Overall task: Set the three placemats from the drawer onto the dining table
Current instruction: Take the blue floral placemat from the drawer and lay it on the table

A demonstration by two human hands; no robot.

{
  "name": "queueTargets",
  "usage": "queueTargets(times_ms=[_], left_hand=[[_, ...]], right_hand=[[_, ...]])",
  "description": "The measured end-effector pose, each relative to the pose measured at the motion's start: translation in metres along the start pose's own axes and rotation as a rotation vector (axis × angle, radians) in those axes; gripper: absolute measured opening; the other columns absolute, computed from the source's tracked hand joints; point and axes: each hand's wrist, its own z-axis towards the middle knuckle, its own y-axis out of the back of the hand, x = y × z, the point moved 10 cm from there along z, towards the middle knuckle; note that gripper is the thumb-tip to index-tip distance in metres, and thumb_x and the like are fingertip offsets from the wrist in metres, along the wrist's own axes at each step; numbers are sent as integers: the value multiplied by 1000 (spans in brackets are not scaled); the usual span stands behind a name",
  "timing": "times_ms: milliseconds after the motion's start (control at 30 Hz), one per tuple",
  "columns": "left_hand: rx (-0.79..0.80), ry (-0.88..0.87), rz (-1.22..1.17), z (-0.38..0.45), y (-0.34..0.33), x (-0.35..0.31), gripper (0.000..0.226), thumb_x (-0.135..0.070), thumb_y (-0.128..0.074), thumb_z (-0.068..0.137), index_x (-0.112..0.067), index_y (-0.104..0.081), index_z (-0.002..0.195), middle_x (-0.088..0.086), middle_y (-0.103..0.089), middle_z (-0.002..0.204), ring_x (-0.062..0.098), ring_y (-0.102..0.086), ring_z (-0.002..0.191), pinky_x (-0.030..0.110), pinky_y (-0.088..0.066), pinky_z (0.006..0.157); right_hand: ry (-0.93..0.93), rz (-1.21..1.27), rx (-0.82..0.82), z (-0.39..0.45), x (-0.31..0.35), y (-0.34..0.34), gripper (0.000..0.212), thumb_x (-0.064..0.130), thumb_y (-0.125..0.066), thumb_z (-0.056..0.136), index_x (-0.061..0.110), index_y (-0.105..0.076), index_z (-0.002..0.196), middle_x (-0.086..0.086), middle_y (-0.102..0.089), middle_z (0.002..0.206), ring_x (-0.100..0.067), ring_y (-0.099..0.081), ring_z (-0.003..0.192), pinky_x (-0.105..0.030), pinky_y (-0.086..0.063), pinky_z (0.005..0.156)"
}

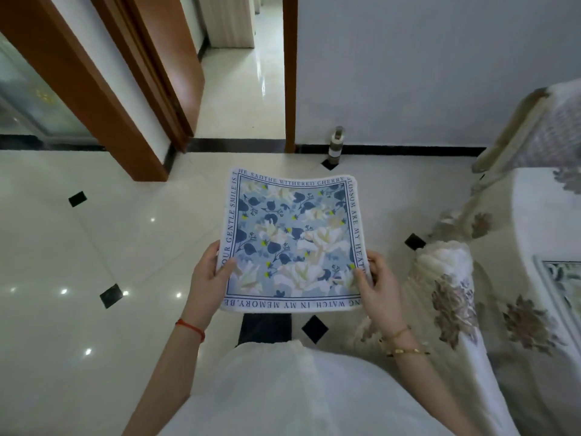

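A pale garment [283, 388] fills the bottom of the view, closest to the lens, and two bare forearms reach forward from it. A red cord [190, 328] is worn on the left wrist and thin gold bangles [401, 344] on the right. A square placemat [292, 243], printed with blue and white flowers and bordered with lettering, is held out flat over the glossy tiled floor [94, 262]. Its near left edge is pinched by the left hand [209, 275], thumb on top and fingers beneath; its near right edge is gripped the same way by the right hand [375, 278]. The far edge is unsupported and curls slightly upward. At the right, a dining table [534, 215] covered with a cream floral cloth is seen, and the corner of a second placemat [562, 278] lies on it at the frame edge; its pattern is perhaps the same, though too little is shown to be sure. A chair back [446, 265] draped in cream fabric stands between the held mat and the table. An open wooden doorway [245, 89] is seen beyond.
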Motion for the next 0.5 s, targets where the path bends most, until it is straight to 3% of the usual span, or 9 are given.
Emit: queueTargets(times_ms=[100, 200, 333, 500], left_hand=[[86, -13, 2, 91, -28, -19, 30, -7, -54, 95, -19, -56, 123, 0, -67, 117, 12, -64, 106, 30, -51, 91], [181, -48, 7, 183, -64, -54, 28, -6, -53, 95, -20, -57, 119, 1, -67, 116, 15, -65, 105, 33, -52, 90], [322, -112, 37, 298, -131, -109, 28, -5, -53, 94, -15, -55, 120, 5, -66, 116, 15, -66, 102, 28, -55, 86], [539, -85, 69, 397, -241, -143, 32, -9, -56, 94, -16, -54, 125, 4, -66, 118, 20, -66, 105, 35, -56, 86]], right_hand=[[-26, 9, -74, 72, 7, 1, 26, 2, -56, 92, 10, -53, 116, 3, -69, 101, -3, -65, 89, -14, -50, 73], [-43, 25, -172, 148, 21, 16, 26, 5, -56, 92, 14, -53, 116, 6, -69, 103, -3, -66, 90, -24, -54, 76], [-68, 76, -326, 229, 38, 50, 25, 8, -55, 94, 18, -52, 116, 8, -68, 102, -4, -66, 89, -27, -55, 77], [-191, 45, -550, 288, 12, 101, 29, 13, -58, 92, 31, -54, 115, 11, -70, 93, -11, -68, 85, -41, -57, 77]])
